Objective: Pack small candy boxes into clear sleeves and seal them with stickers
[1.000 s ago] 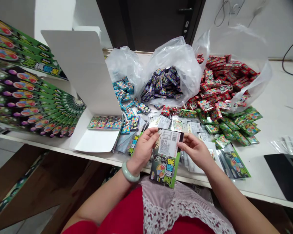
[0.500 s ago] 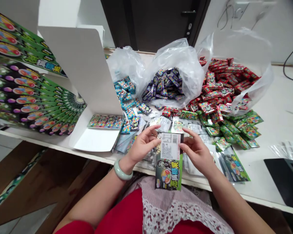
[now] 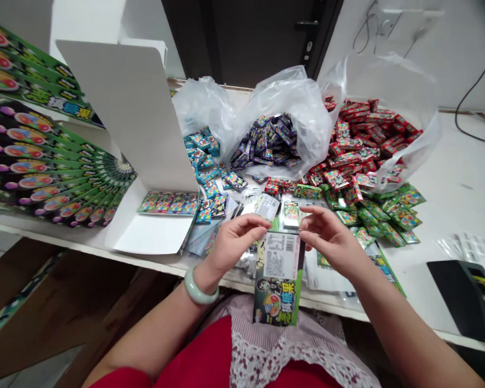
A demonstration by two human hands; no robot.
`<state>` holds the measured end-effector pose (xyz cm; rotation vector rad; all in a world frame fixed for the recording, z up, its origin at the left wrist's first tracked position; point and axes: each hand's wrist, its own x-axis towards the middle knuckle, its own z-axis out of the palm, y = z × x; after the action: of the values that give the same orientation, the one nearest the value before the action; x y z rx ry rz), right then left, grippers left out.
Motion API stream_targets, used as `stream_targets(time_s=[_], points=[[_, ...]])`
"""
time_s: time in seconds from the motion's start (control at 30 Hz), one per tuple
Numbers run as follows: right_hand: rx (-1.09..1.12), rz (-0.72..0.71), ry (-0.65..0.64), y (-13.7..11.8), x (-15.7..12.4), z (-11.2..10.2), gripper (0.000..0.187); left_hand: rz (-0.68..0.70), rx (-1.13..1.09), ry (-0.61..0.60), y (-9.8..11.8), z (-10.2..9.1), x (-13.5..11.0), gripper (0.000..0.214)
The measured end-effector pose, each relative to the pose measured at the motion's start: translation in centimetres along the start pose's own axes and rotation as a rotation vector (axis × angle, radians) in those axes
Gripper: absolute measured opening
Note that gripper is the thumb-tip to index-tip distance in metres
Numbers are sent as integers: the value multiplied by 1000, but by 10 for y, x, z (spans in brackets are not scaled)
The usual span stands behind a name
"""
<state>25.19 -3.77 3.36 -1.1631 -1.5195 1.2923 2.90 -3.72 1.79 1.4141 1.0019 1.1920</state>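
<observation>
Left grip (image 3: 230,245) and right grip (image 3: 331,240) hold the packet (image 3: 277,296) by its top corners, wisely; it looks light, bendy.

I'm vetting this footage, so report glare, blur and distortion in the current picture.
Head view: sheen on the translucent plastic bag around the purple candy boxes; head view: the white label on the candy packet too blurred to read; head view: fanned cards look stretched toward the left edge.

Black-green packet (image 3: 277,296) (labelled), top edge held
</observation>
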Motion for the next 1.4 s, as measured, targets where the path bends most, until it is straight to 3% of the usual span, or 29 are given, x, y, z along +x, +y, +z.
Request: stream_targets(time_s=[0.1,0.23,0.4,0.53,0.77,0.87,1.0,1.1,1.27,1.4], points=[[-162,-95,-18,-7,-3,0,10,-52,-81,-26,1,-3,0,24],[-281,-167,-95,-17,-5,1,7,22,-35,-92,7,-4,1,6],[-219,-17,-84,-24,6,3,12,-127,-99,-13,13,3,8,8],[-213,46,-126,-29,12,5,14,-197,-134,-34,15,5,14,10],[-312,-45,-202,-30,1,-3,15,14,-41,-214,13,-6,3,9],[-356,-155,-160,-22,-10,-1,6,80,-1,-256,5,-10,-3,5],[-350,-253,1,-8,-23,10,7,44,-122,-205,-2,-4,-6,9],[-302,-259,58,-2,-27,15,8,0,-183,-201,-1,2,-4,6],[-231,-222,92,0,-27,14,7,60,-29,-192,3,3,-3,3],[-250,-237,85,-2,-26,14,6,23,6,-176,5,2,-5,4]])
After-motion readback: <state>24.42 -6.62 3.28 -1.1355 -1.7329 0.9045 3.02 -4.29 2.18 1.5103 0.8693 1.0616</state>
